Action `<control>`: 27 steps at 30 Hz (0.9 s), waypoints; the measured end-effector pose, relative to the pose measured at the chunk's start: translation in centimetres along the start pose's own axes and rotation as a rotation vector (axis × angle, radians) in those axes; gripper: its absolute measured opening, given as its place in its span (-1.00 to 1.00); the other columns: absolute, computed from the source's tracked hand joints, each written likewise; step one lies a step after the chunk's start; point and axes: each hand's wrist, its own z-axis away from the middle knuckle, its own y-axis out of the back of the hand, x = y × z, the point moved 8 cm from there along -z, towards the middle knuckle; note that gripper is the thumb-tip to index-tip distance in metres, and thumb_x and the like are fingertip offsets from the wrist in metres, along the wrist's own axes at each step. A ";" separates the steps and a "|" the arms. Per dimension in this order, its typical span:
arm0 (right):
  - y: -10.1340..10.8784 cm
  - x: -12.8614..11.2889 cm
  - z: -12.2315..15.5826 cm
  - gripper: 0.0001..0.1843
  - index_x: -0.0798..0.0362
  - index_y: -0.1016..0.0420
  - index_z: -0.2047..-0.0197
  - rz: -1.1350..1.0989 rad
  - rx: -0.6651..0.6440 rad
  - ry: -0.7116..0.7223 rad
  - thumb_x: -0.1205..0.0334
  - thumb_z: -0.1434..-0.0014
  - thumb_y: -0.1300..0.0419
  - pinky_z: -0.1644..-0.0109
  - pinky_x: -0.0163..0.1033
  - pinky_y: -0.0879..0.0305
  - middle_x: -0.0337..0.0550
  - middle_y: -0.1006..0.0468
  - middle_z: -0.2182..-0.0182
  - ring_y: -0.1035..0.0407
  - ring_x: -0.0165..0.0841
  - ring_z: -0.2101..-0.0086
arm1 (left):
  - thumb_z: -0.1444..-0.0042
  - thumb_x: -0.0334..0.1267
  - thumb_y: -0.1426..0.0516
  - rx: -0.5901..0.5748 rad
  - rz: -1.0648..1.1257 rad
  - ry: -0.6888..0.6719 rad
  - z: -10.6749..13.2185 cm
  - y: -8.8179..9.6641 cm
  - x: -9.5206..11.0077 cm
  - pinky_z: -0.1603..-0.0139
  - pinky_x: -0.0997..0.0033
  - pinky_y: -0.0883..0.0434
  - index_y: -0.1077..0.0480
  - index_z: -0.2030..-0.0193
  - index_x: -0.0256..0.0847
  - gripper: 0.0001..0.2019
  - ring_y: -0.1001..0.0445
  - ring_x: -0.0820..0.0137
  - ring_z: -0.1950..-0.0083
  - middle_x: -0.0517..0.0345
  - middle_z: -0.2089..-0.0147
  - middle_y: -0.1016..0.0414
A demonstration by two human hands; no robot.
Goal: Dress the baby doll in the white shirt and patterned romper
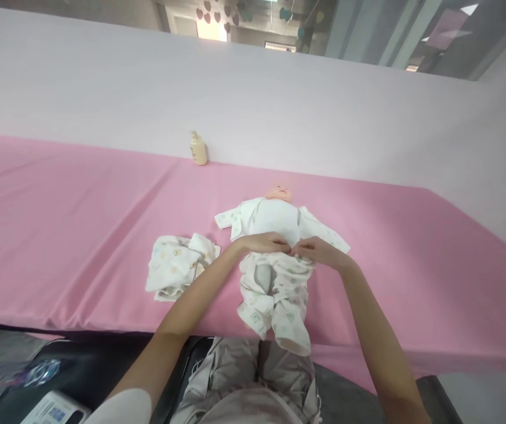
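A baby doll (278, 193) lies on its back in a white long-sleeved top (275, 219), its head toward the wall. Its legs are in white printed baby pants (289, 282), bunched at the thighs, with the leg ends near the table's front edge. My left hand (267, 242) lies across the waist, fingers curled on the waistband. Close beside it, my right hand (317, 248) pinches the waistband near the middle. The fingertips of both hands nearly meet, and the cloth between them is partly hidden.
Folded printed baby clothes (174, 265) lie left of the doll. A cream pump bottle (199, 149) stands against the white wall. Pink cloth (103, 235) covers the table. Below left, a clear plastic bottle (36, 374) and a white box-like item (54, 409) rest on a black chair.
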 end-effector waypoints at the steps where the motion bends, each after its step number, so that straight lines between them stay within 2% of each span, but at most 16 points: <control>1: -0.4 -0.2 0.1 -0.62 0.07 -0.57 0.31 0.054 -0.048 0.001 -0.07 -0.02 -0.17 0.43 -0.31 -0.04 -0.22 -0.39 0.52 -0.14 -0.47 0.50 | -0.09 -0.04 -0.08 -0.130 -0.013 -0.005 -0.1 -0.9 0.3 0.49 0.48 -0.20 -0.50 0.31 -0.25 -0.69 -0.28 0.49 0.50 0.19 0.47 -0.43; 3: -1.0 -0.5 0.3 -0.64 0.06 -0.57 0.29 0.113 -0.143 0.013 -0.04 0.04 -0.24 0.49 -0.33 0.02 -0.28 -0.32 0.58 -0.09 -0.50 0.54 | -0.03 -0.06 -0.14 -0.315 0.023 -0.017 0.0 -2.1 0.8 0.53 0.48 -0.15 -0.50 0.32 -0.23 -0.73 -0.23 0.50 0.54 0.21 0.50 -0.40; 5: -0.7 -0.7 0.2 -0.65 0.05 -0.56 0.33 0.184 -0.141 0.003 -0.04 0.10 -0.28 0.53 -0.34 0.10 -0.35 -0.21 0.65 0.00 -0.53 0.58 | 0.05 -0.12 -0.21 -0.366 0.058 -0.048 0.1 -2.3 1.2 0.53 0.49 -0.15 -0.50 0.32 -0.23 -0.78 -0.23 0.50 0.52 0.22 0.49 -0.40; 9: 0.7 -1.0 -0.8 -0.67 0.08 -0.45 0.55 0.266 0.008 0.018 -0.04 0.10 -0.27 0.56 -0.34 0.17 -0.37 -0.09 0.69 0.07 -0.54 0.61 | 0.18 -0.20 -0.29 -0.245 0.000 -0.058 0.2 -0.5 0.8 0.60 0.50 -0.08 -0.46 0.43 -0.24 -0.81 -0.15 0.53 0.57 0.26 0.58 -0.29; 12: 2.0 -0.6 -2.0 -0.65 0.07 -0.36 0.53 0.108 0.201 0.085 -0.05 -0.01 -0.18 0.56 -0.35 0.10 -0.34 -0.13 0.64 0.01 -0.52 0.59 | 0.14 -0.13 -0.26 -0.229 0.069 0.035 1.1 1.1 -0.6 0.55 0.50 -0.18 -0.49 0.39 -0.24 -0.78 -0.26 0.47 0.52 0.21 0.52 -0.39; 15: 3.6 1.8 -2.9 -0.60 0.06 -0.24 0.54 -0.143 0.413 0.122 -0.11 -0.01 -0.17 0.55 -0.35 0.06 -0.34 -0.08 0.61 0.02 -0.52 0.57 | 0.17 -0.10 -0.27 -0.234 0.189 0.126 2.3 2.8 -2.8 0.40 0.46 -0.30 -0.51 0.31 -0.20 -0.72 -0.38 0.36 0.37 0.15 0.37 -0.50; 17: 4.6 4.5 -3.2 -0.50 0.04 -0.07 0.61 -0.279 0.548 0.084 -0.15 0.03 -0.18 0.56 -0.35 0.09 -0.36 0.02 0.63 0.09 -0.53 0.58 | 0.21 -0.11 -0.30 -0.213 0.184 0.192 3.0 4.1 -4.6 0.44 0.47 -0.25 -0.50 0.35 -0.19 -0.73 -0.35 0.38 0.40 0.17 0.42 -0.47; 19: 4.5 7.2 -3.7 -0.41 0.02 0.06 0.64 -0.302 0.560 -0.005 -0.18 0.09 -0.22 0.57 -0.35 0.17 -0.38 0.11 0.65 0.16 -0.54 0.59 | 0.21 -0.08 -0.30 -0.144 0.086 0.267 3.5 5.6 -6.5 0.54 0.49 -0.12 -0.45 0.47 -0.21 -0.75 -0.24 0.46 0.51 0.22 0.56 -0.34; 22: 3.3 9.5 -4.6 -0.39 0.02 0.06 0.64 -0.277 0.406 -0.110 -0.22 0.14 -0.24 0.59 -0.35 0.22 -0.40 0.13 0.66 0.19 -0.55 0.61 | 0.20 -0.03 -0.28 -0.009 -0.049 0.352 4.0 7.6 -8.4 0.57 0.46 0.03 -0.29 0.62 -0.23 -0.66 -0.06 0.52 0.59 0.28 0.65 -0.11; 25: 2.8 10.0 -4.9 -0.40 0.02 0.01 0.62 -0.286 0.389 -0.115 -0.24 0.15 -0.24 0.59 -0.35 0.20 -0.40 0.09 0.66 0.16 -0.55 0.62 | 0.17 -0.04 -0.27 0.068 -0.010 0.288 4.2 8.3 -7.9 0.54 0.45 0.03 -0.18 0.61 -0.22 -0.62 -0.02 0.53 0.56 0.30 0.61 -0.03; 27: 3.0 9.7 -4.9 -0.40 0.02 0.02 0.62 -0.288 0.482 -0.081 -0.25 0.15 -0.24 0.59 -0.35 0.18 -0.40 0.07 0.66 0.14 -0.55 0.61 | 0.14 -0.05 -0.26 0.147 0.041 0.213 4.0 8.6 -7.1 0.52 0.46 0.01 -0.15 0.58 -0.22 -0.61 -0.01 0.53 0.54 0.31 0.57 -0.01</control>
